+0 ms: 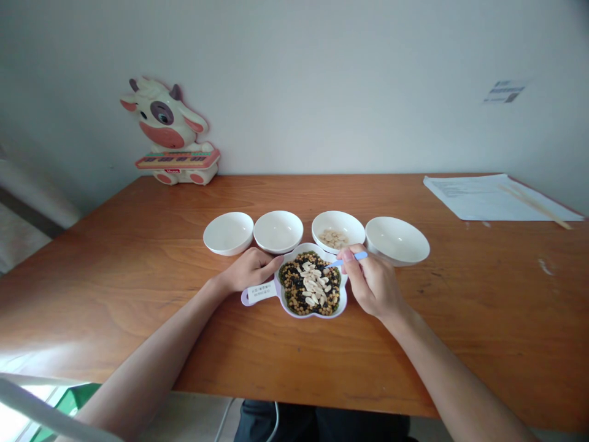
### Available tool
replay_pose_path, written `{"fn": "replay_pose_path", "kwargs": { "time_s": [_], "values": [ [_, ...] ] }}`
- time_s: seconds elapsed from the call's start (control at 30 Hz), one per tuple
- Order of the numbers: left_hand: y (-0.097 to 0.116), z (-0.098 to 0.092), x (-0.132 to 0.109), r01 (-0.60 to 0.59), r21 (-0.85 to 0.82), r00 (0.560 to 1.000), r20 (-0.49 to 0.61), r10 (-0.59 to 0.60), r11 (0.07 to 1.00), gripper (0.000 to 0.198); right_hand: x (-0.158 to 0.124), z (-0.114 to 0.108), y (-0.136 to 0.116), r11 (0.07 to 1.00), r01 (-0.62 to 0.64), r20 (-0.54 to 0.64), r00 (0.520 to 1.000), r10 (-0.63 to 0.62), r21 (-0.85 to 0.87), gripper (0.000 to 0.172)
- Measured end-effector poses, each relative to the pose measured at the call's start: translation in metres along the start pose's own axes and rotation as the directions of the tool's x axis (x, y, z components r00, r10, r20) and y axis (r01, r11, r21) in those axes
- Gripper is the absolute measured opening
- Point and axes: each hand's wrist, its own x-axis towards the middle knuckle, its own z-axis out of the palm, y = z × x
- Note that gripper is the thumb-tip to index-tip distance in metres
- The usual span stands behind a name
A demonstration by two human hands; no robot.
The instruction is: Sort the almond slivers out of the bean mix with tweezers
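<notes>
A white and lilac flower-shaped dish (286, 306) with a labelled handle sits in front of me. In it are yellow beans, black beans, some green ones at the edge, and a heap of pale flat seeds (315, 285) in the middle. My left hand (248, 269) grips the dish's left rim with the thumb on the edge and the fingers curled. Pinched in my right hand (372, 279) is a slim light-blue tool (353, 258), its narrow tip at the seeds; I cannot tell whether it is tweezers or a spoon. Pale seeds (333, 238) also lie in a white bowl (346, 218) behind.
White bowls stand in a row behind the dish: one at the far left (229, 232), one beside it (278, 229), and one at the right (398, 238). A cow toy keyboard (177, 138) is at the back left. Papers (488, 196) with a thin stick lie at the back right.
</notes>
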Motion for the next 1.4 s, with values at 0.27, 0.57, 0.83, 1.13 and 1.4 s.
{"fn": "replay_pose_path", "kwargs": {
  "time_s": [0.27,0.57,0.83,1.13,1.4],
  "values": [
    [-0.0007,0.0002,0.0001,0.010,0.005,1.000,0.000,-0.010,1.000,0.060,0.0005,0.0046,0.0028,0.998,0.019,-0.051,0.998,-0.021,-0.052,0.028],
    [-0.0013,0.0005,-0.0003,0.010,-0.001,1.000,0.000,-0.010,1.000,0.062,0.0004,0.0071,0.0037,0.998,0.056,0.006,0.998,-0.055,-0.013,0.026],
    [-0.0037,0.0005,-0.0007,-0.005,-0.004,1.000,0.008,0.005,1.000,0.062,0.0014,0.0035,0.0016,0.999,0.028,-0.018,0.999,-0.029,-0.045,0.033],
    [-0.0044,0.0010,-0.0004,0.004,-0.008,1.000,0.010,-0.004,1.000,0.062,0.0013,0.0020,0.0039,0.992,-0.096,-0.126,0.988,0.085,-0.086,0.033],
    [-0.0014,-0.0005,0.0000,0.025,0.008,0.999,0.024,-0.025,1.000,0.062,0.0025,0.0044,0.0025,0.992,-0.116,-0.111,0.988,0.109,-0.050,0.035]
  ]
}}
